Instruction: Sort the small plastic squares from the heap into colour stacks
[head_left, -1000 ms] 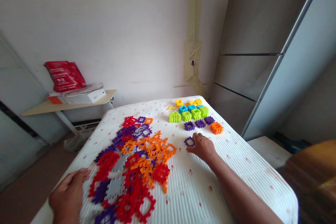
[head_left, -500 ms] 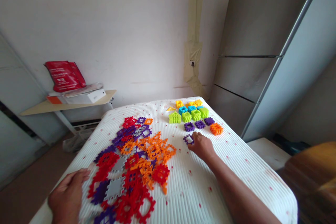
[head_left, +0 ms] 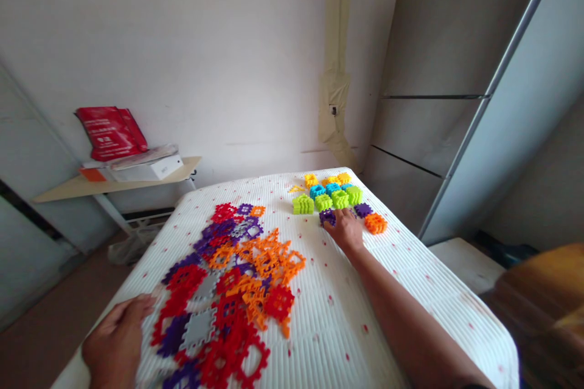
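Note:
My right hand (head_left: 347,231) reaches over the far right part of the table, its fingers closed on a purple square frame piece (head_left: 326,217) at a small purple stack. The fingers partly hide this piece and the stack. My left hand (head_left: 116,337) rests at the table's left edge beside a loose pile of red pieces (head_left: 219,364), orange pieces (head_left: 269,255), purple pieces (head_left: 176,334) and grey pieces (head_left: 199,328) with notched edges. Its fingers stretch loosely toward the pile, and nothing shows in them.
Green stacks (head_left: 303,205), blue stacks (head_left: 316,191) and yellow stacks (head_left: 311,180) stand in rows at the back right. Another purple stack (head_left: 364,210) and an orange stack (head_left: 376,223) are right of my right hand. A fridge (head_left: 424,134) stands beyond the table's right side.
My right hand has moved forward with the purple frame piece, from the bare cloth to the row of purple stacks. My left hand has stayed in place.

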{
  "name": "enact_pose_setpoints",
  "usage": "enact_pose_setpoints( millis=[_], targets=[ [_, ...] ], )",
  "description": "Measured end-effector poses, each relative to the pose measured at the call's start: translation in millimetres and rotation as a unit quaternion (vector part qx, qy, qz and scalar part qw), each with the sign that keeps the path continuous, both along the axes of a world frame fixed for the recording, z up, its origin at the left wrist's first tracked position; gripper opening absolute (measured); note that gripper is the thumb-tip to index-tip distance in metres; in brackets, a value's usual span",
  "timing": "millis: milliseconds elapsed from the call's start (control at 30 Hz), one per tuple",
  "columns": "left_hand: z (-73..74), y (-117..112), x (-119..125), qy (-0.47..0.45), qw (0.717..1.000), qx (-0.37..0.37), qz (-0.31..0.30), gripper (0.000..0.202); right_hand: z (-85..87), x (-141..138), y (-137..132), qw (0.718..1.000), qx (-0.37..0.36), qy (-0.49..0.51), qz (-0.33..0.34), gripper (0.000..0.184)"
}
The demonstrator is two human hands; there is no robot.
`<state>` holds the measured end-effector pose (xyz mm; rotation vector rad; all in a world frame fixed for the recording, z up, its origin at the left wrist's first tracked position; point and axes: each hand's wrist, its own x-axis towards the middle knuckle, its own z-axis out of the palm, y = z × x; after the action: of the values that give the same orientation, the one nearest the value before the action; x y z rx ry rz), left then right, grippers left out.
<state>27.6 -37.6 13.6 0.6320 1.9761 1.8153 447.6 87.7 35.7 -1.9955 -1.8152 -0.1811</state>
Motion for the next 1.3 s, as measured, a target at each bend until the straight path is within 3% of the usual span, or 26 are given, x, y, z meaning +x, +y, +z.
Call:
enact_pose_setpoints(
  millis=[600, 800, 933, 1067, 1300],
  targets=[
    [-5.7, 1, -5, 0.029, 1.0, -0.001, 0.004, 0.023, -5.0, 1, 0, 1.0, -0.024, -0.01, 0.002, 0.031],
    [-10.6, 3, -10, 0.058, 0.998, 0.001, -0.006, 0.026, 0.8, 1, -5, 0.999, 0.022, -0.018, 0.018, 0.035],
    [-13.4, 3, -13, 0.081, 0.997, 0.011, -0.012, 0.028, 5.5, -6, -13, 0.991, 0.074, -0.022, 0.112, 0.028],
    [-17.5, 3, -17, 0.1, 0.995, 0.01, -0.018, 0.027, 0.9, -25, -19, 0.972, 0.047, -0.01, 0.228, 0.024],
    [-21.9, 5, -20, 0.102, 0.995, 0.009, -0.016, 0.028, -0.3, -86, -9, 0.957, -0.028, 0.051, 0.283, 0.023]
  ],
)
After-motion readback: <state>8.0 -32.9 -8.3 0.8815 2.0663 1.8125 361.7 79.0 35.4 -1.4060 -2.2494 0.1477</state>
